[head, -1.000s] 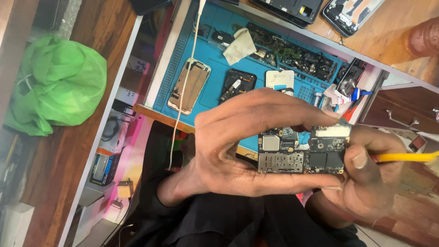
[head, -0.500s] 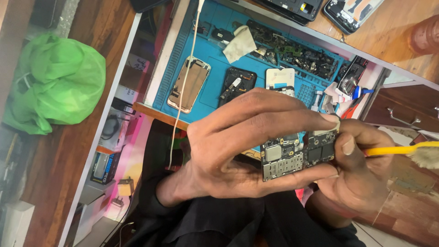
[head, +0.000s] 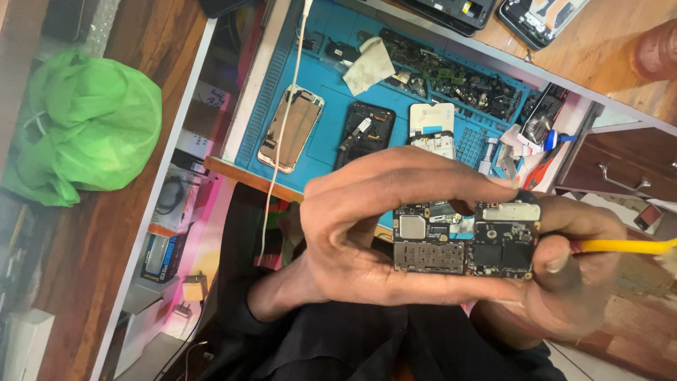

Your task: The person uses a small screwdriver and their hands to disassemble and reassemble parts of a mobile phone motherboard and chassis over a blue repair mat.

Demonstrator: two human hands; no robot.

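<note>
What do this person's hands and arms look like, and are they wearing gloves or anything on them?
Both hands are bare, with no gloves, rings or watch visible. The left hand comes out of a dark, black-looking long sleeve bunched at the wrist. The right hand shows short nails; its wrist is mostly hidden.

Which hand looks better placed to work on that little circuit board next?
Probably the right hand: it holds the yellow tool beside the circuit board, while the left hand grips the board.
</note>
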